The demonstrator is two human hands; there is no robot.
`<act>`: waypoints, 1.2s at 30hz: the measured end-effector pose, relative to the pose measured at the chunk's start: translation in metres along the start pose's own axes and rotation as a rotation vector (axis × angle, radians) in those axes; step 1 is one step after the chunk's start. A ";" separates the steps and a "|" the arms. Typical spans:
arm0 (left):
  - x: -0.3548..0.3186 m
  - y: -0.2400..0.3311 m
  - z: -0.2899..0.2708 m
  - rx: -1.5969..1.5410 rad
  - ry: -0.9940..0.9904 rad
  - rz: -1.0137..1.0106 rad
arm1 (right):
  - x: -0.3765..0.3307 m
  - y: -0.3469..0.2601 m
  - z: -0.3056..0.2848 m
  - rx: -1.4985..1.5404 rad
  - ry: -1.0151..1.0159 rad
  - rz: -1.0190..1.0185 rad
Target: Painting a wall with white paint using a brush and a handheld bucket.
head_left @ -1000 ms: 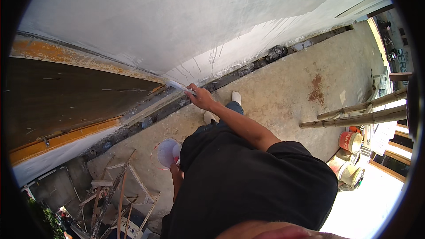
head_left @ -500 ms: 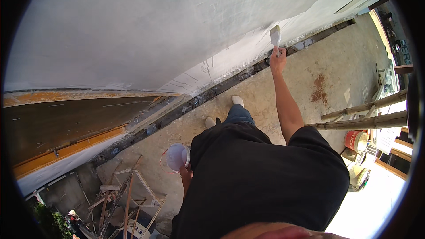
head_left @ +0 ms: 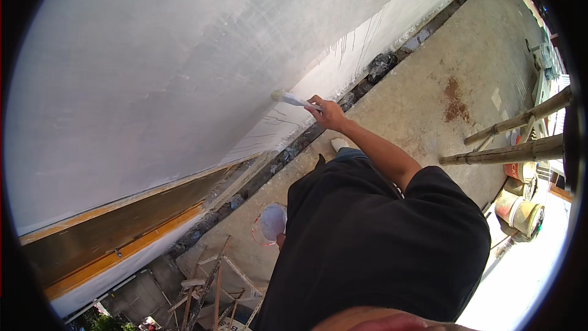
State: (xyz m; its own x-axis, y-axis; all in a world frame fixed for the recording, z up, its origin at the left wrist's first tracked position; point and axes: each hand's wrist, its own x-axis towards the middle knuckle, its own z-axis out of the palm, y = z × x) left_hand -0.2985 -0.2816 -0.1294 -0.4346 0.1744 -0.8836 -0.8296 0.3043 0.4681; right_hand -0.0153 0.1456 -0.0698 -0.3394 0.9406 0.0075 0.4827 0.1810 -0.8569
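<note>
My right hand (head_left: 331, 114) is closed round the handle of a paintbrush (head_left: 293, 99). The brush points left, its pale bristles at the lower part of the grey-white wall (head_left: 153, 73); whether they press on it is hard to tell. Dark drip streaks run down the whiter strip of wall near the brush. Low on my left, my left hand (head_left: 280, 240) grips the rim of a bucket (head_left: 272, 222) with pale paint inside. Most of that hand is hidden behind my black shirt.
A dark, debris-filled gap (head_left: 300, 141) runs along the wall's foot beside the concrete floor (head_left: 422, 98). An orange-framed opening (head_left: 153, 227) lies at left. Metal frames (head_left: 226, 282) stand at lower left. Bamboo poles (head_left: 508, 150) and stained buckets (head_left: 520, 211) are on the right.
My right hand has swung left with the paintbrush, its bristles now turned left toward the wall. My view has turned somewhat. The left hand still has the bucket.
</note>
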 end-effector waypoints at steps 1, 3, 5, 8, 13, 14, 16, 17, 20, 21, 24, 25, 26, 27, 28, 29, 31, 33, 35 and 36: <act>-0.002 0.000 0.007 0.000 -0.001 0.002 | 0.009 0.017 -0.035 -0.079 0.053 0.009; -0.008 0.003 0.019 0.015 -0.009 0.001 | 0.019 0.078 -0.087 -0.139 0.374 0.045; -0.014 -0.002 0.025 0.018 -0.004 -0.006 | 0.026 0.114 -0.135 -0.133 0.674 0.192; -0.018 -0.007 0.038 0.035 -0.012 -0.017 | 0.041 0.143 -0.181 -0.159 0.955 0.266; -0.020 0.003 0.061 0.087 -0.029 -0.025 | 0.045 0.125 -0.144 -0.015 0.816 0.297; -0.021 0.006 0.065 0.095 -0.030 -0.024 | 0.040 0.106 -0.118 -0.036 0.736 0.274; -0.021 0.009 0.069 0.097 -0.029 -0.023 | 0.019 0.059 -0.076 0.163 0.533 0.307; -0.022 0.011 0.076 0.107 -0.037 -0.025 | 0.005 0.060 -0.054 0.140 0.454 0.218; -0.021 0.014 0.074 0.108 -0.031 -0.025 | -0.009 0.052 -0.050 0.037 0.150 -0.119; -0.022 0.017 0.068 0.109 -0.024 -0.023 | -0.002 0.053 -0.062 0.062 0.161 -0.013; -0.026 0.024 0.068 0.108 -0.015 -0.023 | 0.033 0.101 -0.135 -0.078 0.290 0.161; -0.027 0.026 0.070 0.103 -0.015 -0.022 | 0.037 0.119 -0.158 -0.088 0.398 0.208; -0.025 0.026 0.072 0.103 -0.020 -0.025 | 0.040 0.146 -0.176 -0.062 0.566 0.303; -0.023 0.025 0.076 0.107 -0.029 -0.033 | 0.042 0.174 -0.189 -0.109 0.907 0.301; -0.020 0.020 0.076 0.093 -0.028 -0.036 | 0.047 0.173 -0.193 -0.106 0.901 0.296; -0.016 0.015 0.076 0.082 -0.029 -0.040 | 0.049 0.170 -0.201 -0.060 0.932 0.323; -0.008 0.015 0.062 0.068 -0.023 -0.044 | 0.051 0.145 -0.196 -0.010 0.754 0.352; 0.000 0.016 0.058 0.062 -0.027 -0.054 | 0.033 0.121 -0.153 -0.023 0.499 0.222; 0.039 0.006 0.011 0.014 0.002 -0.029 | 0.021 0.101 -0.136 -0.072 0.115 -0.095; 0.033 0.003 0.024 -0.012 0.065 -0.080 | 0.024 0.110 -0.143 -0.081 0.121 -0.091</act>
State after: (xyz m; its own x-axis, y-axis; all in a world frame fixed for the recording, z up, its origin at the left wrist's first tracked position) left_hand -0.3074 -0.2527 -0.1566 -0.3880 0.0888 -0.9174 -0.8667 0.3035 0.3959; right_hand 0.1452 0.2289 -0.0903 -0.2869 0.9463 0.1492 0.5200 0.2846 -0.8053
